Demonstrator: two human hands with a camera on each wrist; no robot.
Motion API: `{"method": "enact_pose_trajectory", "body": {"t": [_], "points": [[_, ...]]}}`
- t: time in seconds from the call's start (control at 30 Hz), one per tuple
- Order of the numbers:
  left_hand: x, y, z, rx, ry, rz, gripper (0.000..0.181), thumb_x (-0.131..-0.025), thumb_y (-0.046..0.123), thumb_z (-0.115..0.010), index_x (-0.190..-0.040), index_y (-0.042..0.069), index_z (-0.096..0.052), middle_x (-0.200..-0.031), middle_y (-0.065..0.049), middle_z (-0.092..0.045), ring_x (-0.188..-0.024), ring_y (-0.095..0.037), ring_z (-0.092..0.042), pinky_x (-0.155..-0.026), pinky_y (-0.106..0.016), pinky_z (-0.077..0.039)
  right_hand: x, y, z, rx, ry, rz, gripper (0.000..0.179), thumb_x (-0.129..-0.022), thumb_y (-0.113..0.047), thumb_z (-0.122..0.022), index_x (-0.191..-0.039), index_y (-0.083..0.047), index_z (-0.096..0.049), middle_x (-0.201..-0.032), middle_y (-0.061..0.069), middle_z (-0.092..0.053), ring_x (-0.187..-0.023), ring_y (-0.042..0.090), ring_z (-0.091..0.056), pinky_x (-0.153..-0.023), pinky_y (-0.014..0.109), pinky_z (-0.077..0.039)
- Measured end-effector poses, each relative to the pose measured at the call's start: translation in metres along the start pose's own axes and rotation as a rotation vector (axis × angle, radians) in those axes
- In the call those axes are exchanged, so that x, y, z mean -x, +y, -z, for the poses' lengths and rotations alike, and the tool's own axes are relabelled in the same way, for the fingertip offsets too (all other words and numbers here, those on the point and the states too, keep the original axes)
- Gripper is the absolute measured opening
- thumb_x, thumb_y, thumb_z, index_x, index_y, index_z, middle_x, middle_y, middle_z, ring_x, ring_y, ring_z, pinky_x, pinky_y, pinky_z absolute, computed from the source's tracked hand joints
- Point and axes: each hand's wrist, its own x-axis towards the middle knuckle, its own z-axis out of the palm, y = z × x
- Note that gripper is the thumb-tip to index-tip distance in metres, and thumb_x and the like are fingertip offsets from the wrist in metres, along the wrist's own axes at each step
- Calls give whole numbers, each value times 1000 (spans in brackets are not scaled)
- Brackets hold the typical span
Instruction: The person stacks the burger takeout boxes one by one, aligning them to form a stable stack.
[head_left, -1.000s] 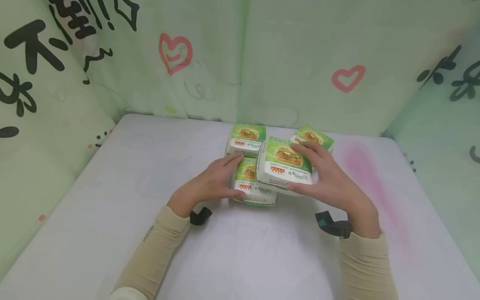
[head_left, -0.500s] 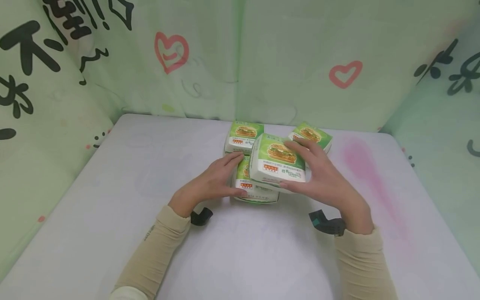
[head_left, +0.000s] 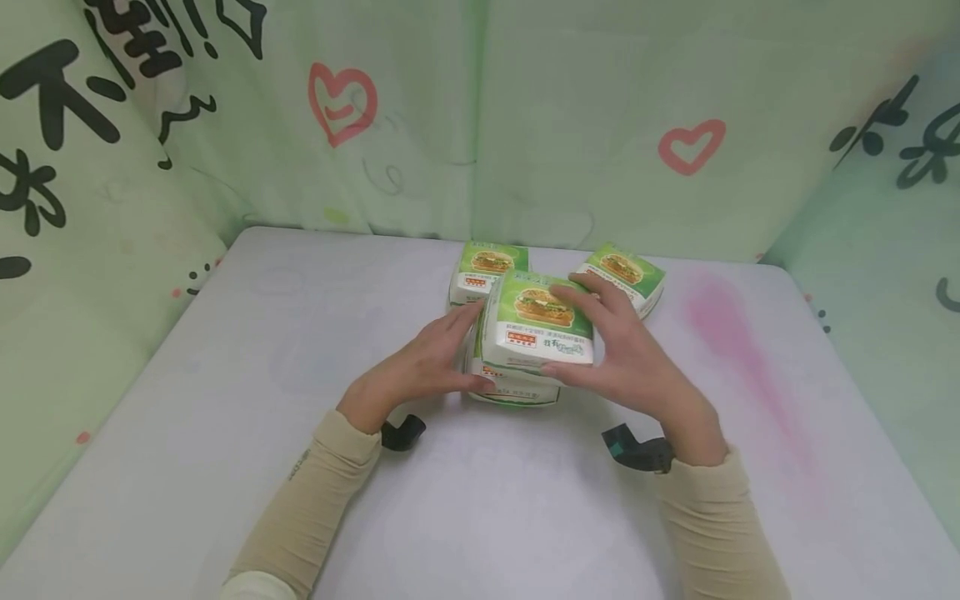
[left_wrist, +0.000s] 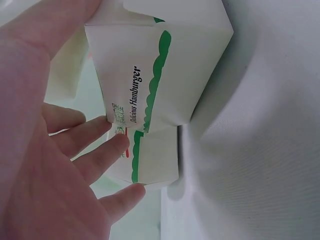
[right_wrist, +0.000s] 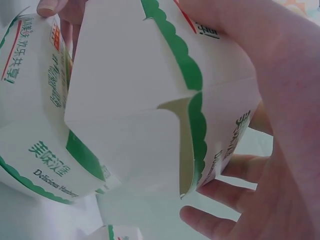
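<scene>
My right hand (head_left: pixel 637 358) grips a green-and-white hamburger box (head_left: pixel 525 350), thumb at its front and fingers over its right and far side. This box is held over a second hamburger box (head_left: pixel 517 393), overlapping most of its top in the head view. Beside that lower box is my left hand (head_left: pixel 420 358), its thumb at the front left corner and its fingers along the left side. In the left wrist view the fingers are spread and nearly straight next to the lower box (left_wrist: pixel 165 75). The right wrist view shows the held box's white underside (right_wrist: pixel 120 70), tilted.
Behind the lower box stands another hamburger box (head_left: pixel 476 279), close against it. A further hamburger box (head_left: pixel 630 271) sits angled at the back right. The white table (head_left: pixel 337 292) ends at green cloth walls (head_left: pixel 585 83) with drawn hearts and black characters.
My right hand has moved left with its box, which now covers more of the lower box. The left hand and the other boxes stay in place.
</scene>
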Motion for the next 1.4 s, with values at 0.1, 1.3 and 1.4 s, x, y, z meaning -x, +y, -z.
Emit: {"method": "enact_pose_trajectory", "body": {"t": [0.1,1.3,1.4], "points": [[-1,0,0,21,7,-10,111,-75,45,-84,-158,16,-16,-160,-9,-30,-145,-29,-34,-119,-47,-31,-1,0,-3,6,13,30,85,-73,-35,-88,-146,-23,-47,-156,10,-31,-141,32,-33,-108,58,-37],[-3,-9,2,252,4,-79,130,-61,38,-95,-158,29,-9,-157,3,-30,-146,-12,-29,-122,-39,-25,-4,0,-18,67,-76,41,83,-82,-44,-76,-153,-28,-35,-162,5,-19,-147,29,-23,-112,60,-32],[-1,-8,2,290,-5,-54,128,-63,40,-94,-158,33,-8,-158,6,-29,-146,-11,-28,-121,-41,-26,-4,-1,-19,61,-82,41,84,-82,-45,-76,-153,-27,-34,-163,4,-18,-147,29,-22,-113,60,-32]]}}
